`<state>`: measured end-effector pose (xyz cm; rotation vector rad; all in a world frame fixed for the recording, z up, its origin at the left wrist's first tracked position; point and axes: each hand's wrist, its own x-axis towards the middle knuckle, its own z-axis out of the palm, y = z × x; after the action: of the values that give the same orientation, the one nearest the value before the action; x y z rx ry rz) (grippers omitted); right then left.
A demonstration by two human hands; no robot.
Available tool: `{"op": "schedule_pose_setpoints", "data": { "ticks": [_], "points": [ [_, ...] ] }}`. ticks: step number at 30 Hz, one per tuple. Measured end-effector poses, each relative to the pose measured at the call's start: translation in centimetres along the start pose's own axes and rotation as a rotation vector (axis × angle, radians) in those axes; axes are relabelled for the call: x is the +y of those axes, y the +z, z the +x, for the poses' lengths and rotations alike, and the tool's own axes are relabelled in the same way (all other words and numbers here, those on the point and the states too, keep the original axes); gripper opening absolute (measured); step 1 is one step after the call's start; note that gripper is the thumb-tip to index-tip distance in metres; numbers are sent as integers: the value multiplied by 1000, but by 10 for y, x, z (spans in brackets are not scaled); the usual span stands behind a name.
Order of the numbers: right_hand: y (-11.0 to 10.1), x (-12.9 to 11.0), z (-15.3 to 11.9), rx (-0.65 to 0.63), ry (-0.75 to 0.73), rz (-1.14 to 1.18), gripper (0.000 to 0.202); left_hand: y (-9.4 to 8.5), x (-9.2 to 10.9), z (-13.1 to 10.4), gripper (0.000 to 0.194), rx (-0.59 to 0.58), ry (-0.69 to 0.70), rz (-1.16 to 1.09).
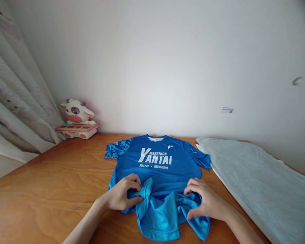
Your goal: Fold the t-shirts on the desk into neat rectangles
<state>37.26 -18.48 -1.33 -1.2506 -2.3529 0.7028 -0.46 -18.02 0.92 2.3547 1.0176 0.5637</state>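
A blue short-sleeved T-shirt [157, 179] lies front up, its collar toward the wall and white "Marathon Yantai" lettering across the chest. Its lower part is bunched up, and the lighter blue hem hangs in loose folds on the near side. My left hand [123, 193] has fingers and thumb closed on gathered cloth at the shirt's lower left. On the lower right, my right hand [203, 200] curls round another fold, with fabric between its fingers and thumb. Patterned print covers the left sleeve.
The shirt rests on a brown wooden surface [53, 176]. To the right lies a pale grey cloth [254, 176]. A cow-shaped toy keyboard [77, 118] stands at the back left by a curtain [17, 95]. Behind is a white wall [157, 67] with a small label [227, 109].
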Motion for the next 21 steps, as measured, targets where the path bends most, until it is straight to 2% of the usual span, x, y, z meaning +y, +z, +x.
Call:
{"op": "schedule_pose_setpoints", "data": {
  "ticks": [4,7,11,17,19,20,21],
  "points": [
    [0,-9,-2,0,-12,20,35,-5,3,-2,30,39,-19,-293],
    [-2,-10,-4,-9,27,156,35,-8,0,-3,42,4,-113,-523],
    [-9,-4,-7,-108,124,402,48,-14,-14,-7,53,-166,-237,-753],
    [-15,-3,-12,-289,181,650,51,-27,-28,-21,58,-495,-254,-783],
    [-15,-4,-10,-259,171,695,50,-28,-28,-23,62,-543,-243,-792],
    [-14,-3,-8,-188,171,689,50,-28,-28,-22,64,-508,-239,-795],
    [-13,-2,-6,-82,179,648,50,-27,-28,-20,65,-419,-243,-781]
  ]
}}
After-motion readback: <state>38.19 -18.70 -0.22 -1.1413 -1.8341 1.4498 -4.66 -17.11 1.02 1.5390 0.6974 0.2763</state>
